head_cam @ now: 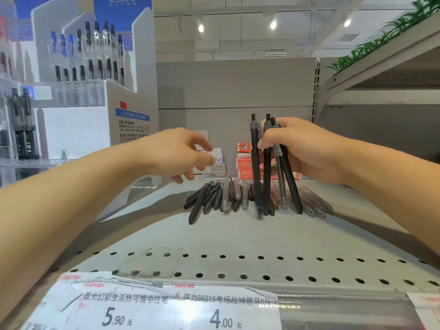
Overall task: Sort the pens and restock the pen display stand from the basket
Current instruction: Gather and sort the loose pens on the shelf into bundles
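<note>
Right hand [302,148] gripping upright; left hand [181,154] hovering, fingers loosely curled.

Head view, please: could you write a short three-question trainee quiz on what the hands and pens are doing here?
1. True or false: the right hand grips a bundle of black pens upright.
2. Where do the loose pens lie? A) in the stand B) on the shelf C) in a basket
3. Fill in: the left hand holds ____.

Key: 1 true; 2 B, on the shelf, right of the stand; 3 nothing, fingers relaxed.
</note>
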Demonstrator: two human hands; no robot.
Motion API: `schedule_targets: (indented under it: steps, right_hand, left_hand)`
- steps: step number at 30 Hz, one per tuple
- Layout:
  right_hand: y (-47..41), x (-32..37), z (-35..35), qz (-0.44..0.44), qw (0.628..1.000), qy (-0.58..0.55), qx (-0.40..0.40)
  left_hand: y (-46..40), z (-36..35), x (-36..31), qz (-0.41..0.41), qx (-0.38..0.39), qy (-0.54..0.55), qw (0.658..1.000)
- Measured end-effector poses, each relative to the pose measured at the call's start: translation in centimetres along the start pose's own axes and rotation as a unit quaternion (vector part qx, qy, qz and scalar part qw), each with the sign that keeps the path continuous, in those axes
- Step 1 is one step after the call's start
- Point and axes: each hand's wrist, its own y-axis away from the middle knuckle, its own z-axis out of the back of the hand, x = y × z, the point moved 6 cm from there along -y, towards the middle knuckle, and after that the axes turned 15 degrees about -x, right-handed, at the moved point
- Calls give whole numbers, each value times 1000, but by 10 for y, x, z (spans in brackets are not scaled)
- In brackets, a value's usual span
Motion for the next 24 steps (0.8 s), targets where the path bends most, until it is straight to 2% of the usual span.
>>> schedule_targets:
  steps: [3, 6, 13, 16, 18, 20, 22, 24]
  right_hand:
    - [3, 0, -8, -14, 999, -23, 29]
    - [5, 2, -13, -19, 998, -40, 44]
    - [4, 3, -10, -12, 1000, -22, 7]
    - [3, 4, -8, -10, 1000, -23, -6]
    - [4, 5, -8, -7, 1000, -20, -11]
    - [4, 6, -6, -11, 999, -24, -20]
    - [4, 6, -6, -17, 999, -31, -25]
    - [5, 7, -7, -21, 999, -39, -24]
  left_hand:
    - [3, -22, 16, 26, 78, -110, 991]
    - [5, -33, 20, 24, 102, -185, 977]
    - [6, -39, 17, 51, 117, -183, 975]
    - [6, -33, 11, 28, 109, -197, 974]
    - [3, -25, 2, 4, 54, -153, 987]
    - [3, -13, -11, -26, -22, -44, 998]
    - [7, -2, -24, -50, -69, 82, 993]
    - [14, 3, -35, -55, -79, 178, 979]
